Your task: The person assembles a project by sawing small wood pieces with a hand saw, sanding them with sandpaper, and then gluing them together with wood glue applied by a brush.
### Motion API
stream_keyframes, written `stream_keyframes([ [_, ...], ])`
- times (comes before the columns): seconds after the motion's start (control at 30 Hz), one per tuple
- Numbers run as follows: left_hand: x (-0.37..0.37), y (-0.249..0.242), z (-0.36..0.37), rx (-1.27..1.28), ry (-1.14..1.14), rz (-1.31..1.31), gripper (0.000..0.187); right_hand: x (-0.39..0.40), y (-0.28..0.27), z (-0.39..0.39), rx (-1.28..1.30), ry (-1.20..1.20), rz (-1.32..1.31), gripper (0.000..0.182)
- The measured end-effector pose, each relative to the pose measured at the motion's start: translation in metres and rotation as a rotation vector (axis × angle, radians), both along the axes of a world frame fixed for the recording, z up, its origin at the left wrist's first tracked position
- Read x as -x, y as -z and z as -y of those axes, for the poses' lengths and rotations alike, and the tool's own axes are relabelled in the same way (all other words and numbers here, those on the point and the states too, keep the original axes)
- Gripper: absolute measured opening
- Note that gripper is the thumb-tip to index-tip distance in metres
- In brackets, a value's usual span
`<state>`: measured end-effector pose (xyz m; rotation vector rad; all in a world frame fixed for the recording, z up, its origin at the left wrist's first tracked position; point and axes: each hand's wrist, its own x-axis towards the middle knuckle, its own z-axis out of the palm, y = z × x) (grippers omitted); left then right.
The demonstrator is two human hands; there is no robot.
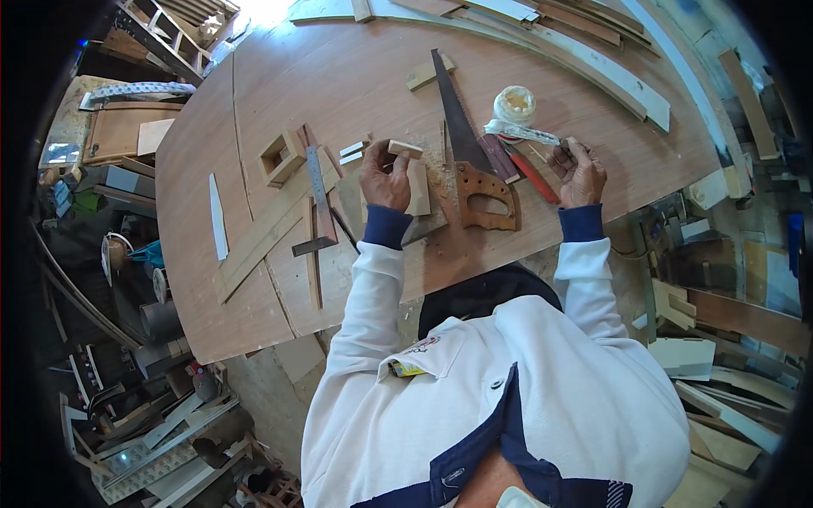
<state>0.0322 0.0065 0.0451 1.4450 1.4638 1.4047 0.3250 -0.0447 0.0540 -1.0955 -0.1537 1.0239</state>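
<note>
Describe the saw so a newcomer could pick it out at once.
Start at the big wooden tabletop. The saw lies there between the left hand and the right hand. Its long, dark, tapering blade and holed wooden handle set it apart from the red tool beside it.

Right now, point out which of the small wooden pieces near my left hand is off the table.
The small wooden block held up in the fingers of your left hand; the white-faced pieces beside it are unheld.
</note>
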Motion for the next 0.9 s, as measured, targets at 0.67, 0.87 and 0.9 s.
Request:
stream_keyframes([
  [0.67, 0.014, 0.028, 0.001, -0.127, 0.139, -0.504, 0.031, -0.006, -0.003, 0.006, -0.076, -0.01, 0.004, 0.008],
  [0.87, 0.012, 0.029, 0.002, -0.174, 0.152, -0.497, 0.032, -0.003, -0.002, 0.002, -0.07, -0.024, 0.008, 0.009],
  [0.9, 0.011, 0.029, 0.002, -0.159, 0.156, -0.516, 0.031, -0.003, -0.001, 0.002, -0.07, -0.027, 0.006, 0.009],
])
